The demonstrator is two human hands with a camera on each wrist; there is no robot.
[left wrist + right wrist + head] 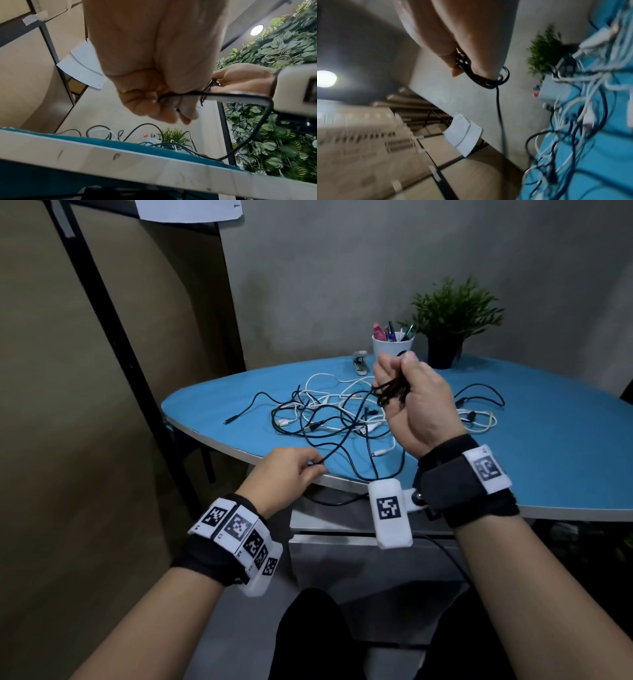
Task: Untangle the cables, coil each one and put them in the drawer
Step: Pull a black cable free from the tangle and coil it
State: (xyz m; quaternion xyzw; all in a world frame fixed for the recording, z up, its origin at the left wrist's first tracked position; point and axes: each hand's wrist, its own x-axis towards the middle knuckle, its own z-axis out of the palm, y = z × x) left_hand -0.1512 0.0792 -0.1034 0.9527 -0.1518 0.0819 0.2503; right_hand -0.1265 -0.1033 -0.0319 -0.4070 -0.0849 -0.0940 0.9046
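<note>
Your right hand (416,405) is raised above the table (565,446), palm toward you, with a black cable (392,392) looped in several turns round the fingers. The cable's free run drops leftward to your left hand (286,474), which pinches it at the near table edge. A tangle (329,416) of black and white cables lies spread on the blue tabletop behind both hands. At the far edge: white cup (390,347) of pens, potted plant (448,326) just right of it, small object left of the cup, too small to tell. Marker bands on both wrists.
</note>
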